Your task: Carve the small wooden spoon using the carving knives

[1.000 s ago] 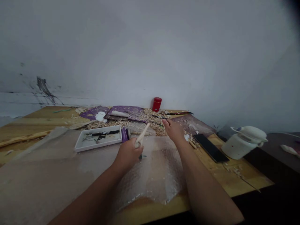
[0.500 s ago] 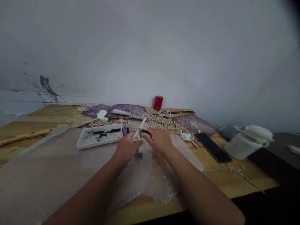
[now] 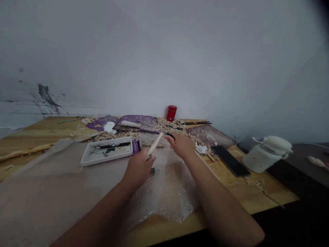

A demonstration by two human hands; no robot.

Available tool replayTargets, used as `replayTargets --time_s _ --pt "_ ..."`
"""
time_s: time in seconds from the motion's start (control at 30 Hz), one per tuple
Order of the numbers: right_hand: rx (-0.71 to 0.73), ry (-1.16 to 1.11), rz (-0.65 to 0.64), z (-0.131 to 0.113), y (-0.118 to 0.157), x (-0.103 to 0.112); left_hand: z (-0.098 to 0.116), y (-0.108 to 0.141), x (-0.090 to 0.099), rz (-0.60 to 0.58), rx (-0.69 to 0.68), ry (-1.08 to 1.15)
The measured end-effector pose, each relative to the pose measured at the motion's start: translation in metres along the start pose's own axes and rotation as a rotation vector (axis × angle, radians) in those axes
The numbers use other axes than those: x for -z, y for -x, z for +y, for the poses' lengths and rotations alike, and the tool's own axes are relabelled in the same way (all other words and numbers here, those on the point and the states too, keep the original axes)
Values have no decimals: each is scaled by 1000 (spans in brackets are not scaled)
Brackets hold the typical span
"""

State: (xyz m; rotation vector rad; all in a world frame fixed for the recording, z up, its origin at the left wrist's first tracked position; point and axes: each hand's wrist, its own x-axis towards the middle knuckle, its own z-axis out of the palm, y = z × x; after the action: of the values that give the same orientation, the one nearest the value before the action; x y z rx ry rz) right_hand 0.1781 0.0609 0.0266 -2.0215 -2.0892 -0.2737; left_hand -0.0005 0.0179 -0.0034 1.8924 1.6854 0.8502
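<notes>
Wooden stick is gripped by the left hand. Near its tip, dark tool is pinched by the right hand.

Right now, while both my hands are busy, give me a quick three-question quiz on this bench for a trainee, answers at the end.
1. Multiple choice: what is the left hand holding?
A) the white jar
B) a pale wooden piece
C) a purple sheet
2. True or false: the white tray lies to the left of the black phone in the picture.
3. Fill in the colour: the can standing at the back of the table is ____.

Key: 1. B; 2. True; 3. red.
</notes>
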Motion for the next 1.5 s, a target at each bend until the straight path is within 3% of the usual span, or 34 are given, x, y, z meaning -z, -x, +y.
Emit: replayTargets --time_s 0.1,0.17,0.33,0.47,0.6,0.8,1.0,1.4,1.5 --pt "-146 -20 11 23 -11 -2 -1 0 -1 20 -18 47" --pt "-155 -51 30 25 -11 -2 -2 -1 -2 16 -10 62" --pt "114 -82 45 -9 8 -2 -4 -5 -4 6 22 210" --pt "280 -91 4 -33 24 -1 0 -4 -1 -44 59 452" --pt "346 -84 -33 -39 28 0 7 -2 5 -163 94 668" --pt "418 -69 -51 -38 28 4 6 -3 4 -168 104 592" --pt "395 -42 -29 -36 25 7 9 -1 4 -199 193 571" --pt "357 -32 18 -32 19 2 10 3 6 -309 236 782" --pt "170 -40 27 -13 6 1 15 9 4 -327 243 730"
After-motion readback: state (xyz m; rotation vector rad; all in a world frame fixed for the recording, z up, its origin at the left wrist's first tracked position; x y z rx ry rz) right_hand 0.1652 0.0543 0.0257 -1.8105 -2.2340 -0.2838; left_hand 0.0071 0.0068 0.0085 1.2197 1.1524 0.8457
